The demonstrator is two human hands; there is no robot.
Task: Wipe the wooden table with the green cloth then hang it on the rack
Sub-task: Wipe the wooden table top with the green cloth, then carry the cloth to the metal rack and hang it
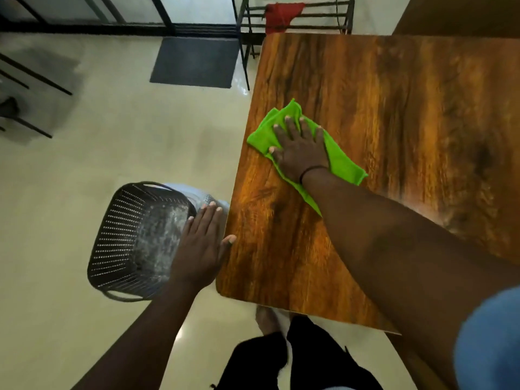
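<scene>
The green cloth (342, 161) lies flat on the wooden table (394, 108), near the table's left edge. My right hand (299, 149) presses down on the cloth with its fingers spread, palm flat. My left hand (201, 246) hangs beside the table's left edge with fingers extended; its thumb touches the edge and it holds nothing. The black metal rack (295, 15) stands beyond the far end of the table, with a red cloth (281, 15) draped over one of its bars.
A dark perforated plastic basket (135, 240) sits on the pale floor left of the table, under my left hand. A grey doormat (194, 61) lies by the door at the far side. Chair legs (31, 77) show at far left. My legs are below the table's near corner.
</scene>
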